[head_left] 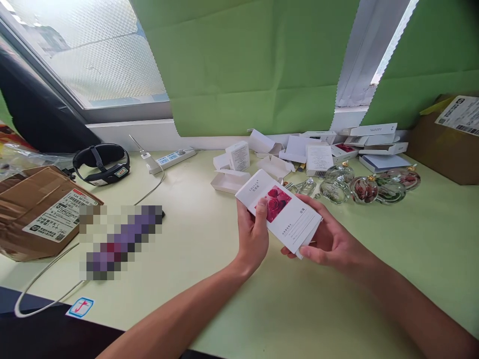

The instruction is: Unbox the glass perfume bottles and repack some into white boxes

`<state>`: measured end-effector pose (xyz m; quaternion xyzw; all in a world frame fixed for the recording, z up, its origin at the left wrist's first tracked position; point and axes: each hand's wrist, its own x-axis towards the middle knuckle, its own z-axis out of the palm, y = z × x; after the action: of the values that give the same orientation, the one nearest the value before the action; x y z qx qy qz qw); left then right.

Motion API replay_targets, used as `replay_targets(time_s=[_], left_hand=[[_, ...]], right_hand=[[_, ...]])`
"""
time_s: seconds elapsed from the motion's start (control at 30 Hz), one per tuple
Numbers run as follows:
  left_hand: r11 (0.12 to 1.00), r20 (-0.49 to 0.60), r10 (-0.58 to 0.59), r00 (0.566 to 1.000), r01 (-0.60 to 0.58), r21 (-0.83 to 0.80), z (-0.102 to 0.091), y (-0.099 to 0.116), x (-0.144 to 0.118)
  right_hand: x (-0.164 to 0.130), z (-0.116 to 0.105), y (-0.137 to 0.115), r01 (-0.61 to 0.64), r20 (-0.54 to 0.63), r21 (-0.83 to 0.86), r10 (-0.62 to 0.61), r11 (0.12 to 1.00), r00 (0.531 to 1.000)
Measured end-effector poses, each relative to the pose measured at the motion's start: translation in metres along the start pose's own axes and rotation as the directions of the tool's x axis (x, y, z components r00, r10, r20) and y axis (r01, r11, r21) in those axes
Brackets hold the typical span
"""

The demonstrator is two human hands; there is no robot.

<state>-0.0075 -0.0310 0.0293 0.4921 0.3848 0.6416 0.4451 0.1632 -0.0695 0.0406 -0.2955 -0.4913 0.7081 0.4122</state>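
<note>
Held a flat white box (283, 211) up over the pale green tabletop (209, 259), with both hands. Left hand (253, 234) at the near left end of the box, grip closed on it, thumb pressed down on top beside the red rose picture. Right hand (331, 240) under the far right end, grip closed on the box too, fingers curled below and a fingertip at the lower corner. Box tilted, long way running from upper left to lower right.

Just behind the box, a row of round glass bottles (364, 188) with flowers inside and little gold tops, lying on the tabletop. Behind those, a heap of small white boxes (318, 149), some open, some shut, near the wall. One open white box (229, 180) sat close to the left of the held one.

Far left, a brown cardboard box (35, 212) with a white label. Beside it a black headband (101, 163) and a white power strip (172, 158) with a cord trailing over the tabletop. Far right, another brown carton (447, 142). Green paper (247, 65) hung over the window at the back.
</note>
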Motion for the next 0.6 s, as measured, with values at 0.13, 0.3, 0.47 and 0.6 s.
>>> replay_targets(time_s=[0.13, 0.3, 0.47, 0.6], left_hand=[[1.000, 0.008, 0.006, 1.000, -0.006, -0.007, -0.0006, -0.0016, 0.0001], [1.000, -0.001, 0.020, 1.000, -0.020, -0.001, -0.0002, -0.0020, -0.0007], [1.000, -0.013, 0.005, 1.000, -0.005, 0.022, -0.0001, -0.0021, -0.0007], [1.000, -0.013, -0.016, 1.000, 0.016, 0.017, 0.0001, -0.0005, -0.0006]], right_hand=[[0.0002, 0.0007, -0.0005, -0.012, -0.008, -0.001, 0.012, 1.000, 1.000], [0.0002, 0.0004, 0.0007, -0.002, -0.020, -0.009, 0.002, 1.000, 1.000], [-0.0003, 0.0003, -0.0027, -0.030, 0.010, -0.021, 0.030, 0.999, 1.000], [-0.0014, 0.0014, -0.0066, -0.031, 0.021, -0.029, 0.032, 0.999, 0.999]])
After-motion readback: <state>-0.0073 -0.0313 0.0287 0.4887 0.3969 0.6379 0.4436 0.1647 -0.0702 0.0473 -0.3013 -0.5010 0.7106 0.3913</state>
